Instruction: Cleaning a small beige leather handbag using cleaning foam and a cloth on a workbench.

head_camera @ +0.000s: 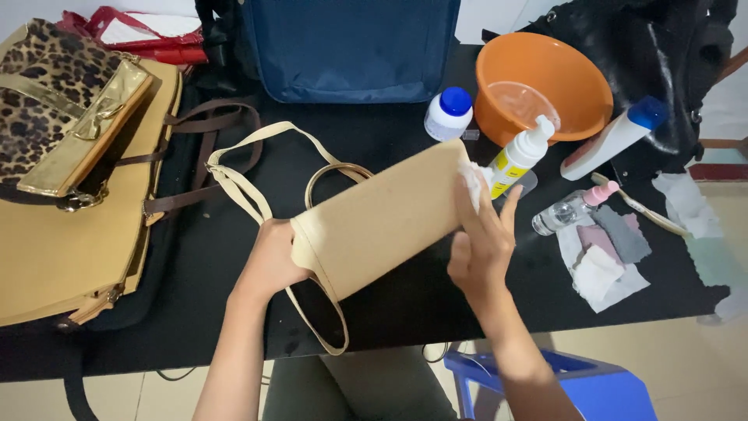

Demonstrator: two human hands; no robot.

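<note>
— Where is the beige bag (382, 218)?
— Above the black bench (389, 140), its open end gripped by the left hand (269, 261).
— And the right hand (479, 234)?
— It presses a white wipe (471, 181) to the bag's far end.

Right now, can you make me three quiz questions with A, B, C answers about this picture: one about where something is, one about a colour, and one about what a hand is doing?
1. Where is the orange bowl?
A. on the black table, far right side
B. on the floor
C. inside the blue bag

2. What colour is the cap of the small white bottle?
A. red
B. blue
C. green

3. What is the right hand doing?
A. resting flat on the table
B. pouring from a bottle
C. pressing a white cloth on the tan bag

Answers: 1 A, it sits on the table behind the foam pump bottle. 2 B, the round cap is blue. 3 C, the fingers hold the cloth against the bag, which the left hand grips.
</note>
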